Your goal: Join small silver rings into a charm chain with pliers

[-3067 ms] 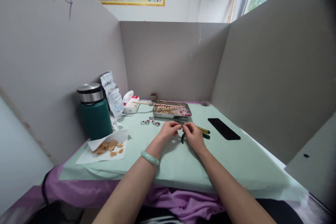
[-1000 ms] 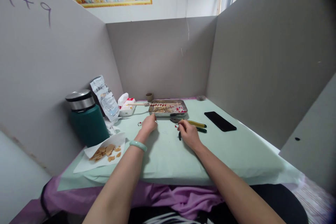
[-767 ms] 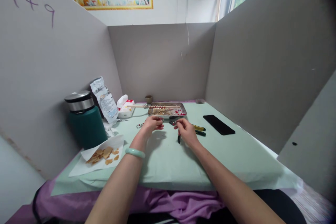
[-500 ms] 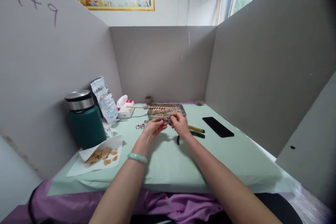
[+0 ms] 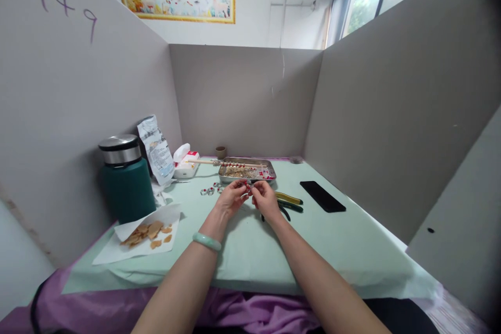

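At the far left of the pale green tabletop (image 5: pixel 254 261), I can see a teal vacuum flask (image 5: pixel 127 190) standing upright with its steel lid on. Just in front of it, brown crisps (image 5: pixel 146 232) lie on a sheet of white paper (image 5: pixel 107 253). Behind the flask a printed snack pouch (image 5: pixel 156 151) leans back against the partition, and beside that sits a soft pack of tissues (image 5: pixel 187 168) with one sheet poking up.

Next along, several silver rings with red beads (image 5: pixel 210 190) are scattered close to the left hand (image 5: pixel 231 198), whose wrist wears a jade-green bangle (image 5: pixel 206 241). Its fingers pinch a small red-and-silver beaded piece (image 5: pixel 248 187), and the right hand (image 5: pixel 264 199) grips the same piece from the other side, fingertips nearly meeting, just in front of a metal tray (image 5: pixel 229 180) of gold and red beads. Across the tray lies a wooden stick (image 5: pixel 203 162) strung with beaded pieces; a small brown cup (image 5: pixel 221 152) stands behind.

Right of the hands rest pliers with yellow and green handles (image 5: pixel 290 198), then a black phone (image 5: pixel 323 197) lying flat.
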Available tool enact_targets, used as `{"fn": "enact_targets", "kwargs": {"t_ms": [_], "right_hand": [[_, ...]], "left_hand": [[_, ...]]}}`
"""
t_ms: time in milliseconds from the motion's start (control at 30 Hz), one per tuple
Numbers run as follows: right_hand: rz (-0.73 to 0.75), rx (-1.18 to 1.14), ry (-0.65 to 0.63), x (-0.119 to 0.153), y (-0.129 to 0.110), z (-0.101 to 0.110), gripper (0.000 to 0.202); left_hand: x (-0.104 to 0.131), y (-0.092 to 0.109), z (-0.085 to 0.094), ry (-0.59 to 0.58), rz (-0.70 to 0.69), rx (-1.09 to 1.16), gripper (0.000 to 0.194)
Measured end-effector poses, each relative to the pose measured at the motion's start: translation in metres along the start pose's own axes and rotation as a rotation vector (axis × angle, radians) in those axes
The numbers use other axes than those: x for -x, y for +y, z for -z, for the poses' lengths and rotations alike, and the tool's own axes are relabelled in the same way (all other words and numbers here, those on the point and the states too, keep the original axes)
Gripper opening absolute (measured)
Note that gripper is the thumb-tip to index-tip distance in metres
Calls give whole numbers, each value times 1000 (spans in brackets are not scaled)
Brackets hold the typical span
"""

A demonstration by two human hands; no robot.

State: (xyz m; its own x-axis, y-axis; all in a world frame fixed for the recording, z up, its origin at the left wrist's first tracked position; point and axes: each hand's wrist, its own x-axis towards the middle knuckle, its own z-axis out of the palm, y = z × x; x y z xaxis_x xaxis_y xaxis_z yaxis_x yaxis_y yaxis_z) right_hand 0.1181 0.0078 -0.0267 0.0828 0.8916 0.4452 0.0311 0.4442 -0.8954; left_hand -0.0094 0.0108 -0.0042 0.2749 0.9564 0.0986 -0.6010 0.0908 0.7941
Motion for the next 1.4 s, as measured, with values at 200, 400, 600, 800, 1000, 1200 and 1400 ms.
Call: {"fn": "enact_targets", "kwargs": {"t_ms": [200, 400, 600, 800, 1000, 1200, 1400], "right_hand": [[11, -6, -5, 2, -2, 1, 23], [143, 213, 55, 7, -11, 6, 22], [93, 95, 70, 5, -7, 5, 25], [4, -47, 30, 1, -3, 4, 25], [25, 7, 50, 1, -4, 6, 23], [64, 120, 69, 0, 2, 9, 22], [245, 280, 4, 4, -1, 9, 18]], "left_hand": [[0, -3, -1, -38, -47, -66, 28], [2, -3, -2, 38, -73, -260, 27], [0, -5, -1, 51, -58, -230, 32], [2, -5, -2, 30, -51, -200, 32], [1, -6, -4, 11, -25, -246, 28], [1, 0, -2, 76, 153, 34, 23], [-1, 4, 1, -5, 188, 219, 31]]}}
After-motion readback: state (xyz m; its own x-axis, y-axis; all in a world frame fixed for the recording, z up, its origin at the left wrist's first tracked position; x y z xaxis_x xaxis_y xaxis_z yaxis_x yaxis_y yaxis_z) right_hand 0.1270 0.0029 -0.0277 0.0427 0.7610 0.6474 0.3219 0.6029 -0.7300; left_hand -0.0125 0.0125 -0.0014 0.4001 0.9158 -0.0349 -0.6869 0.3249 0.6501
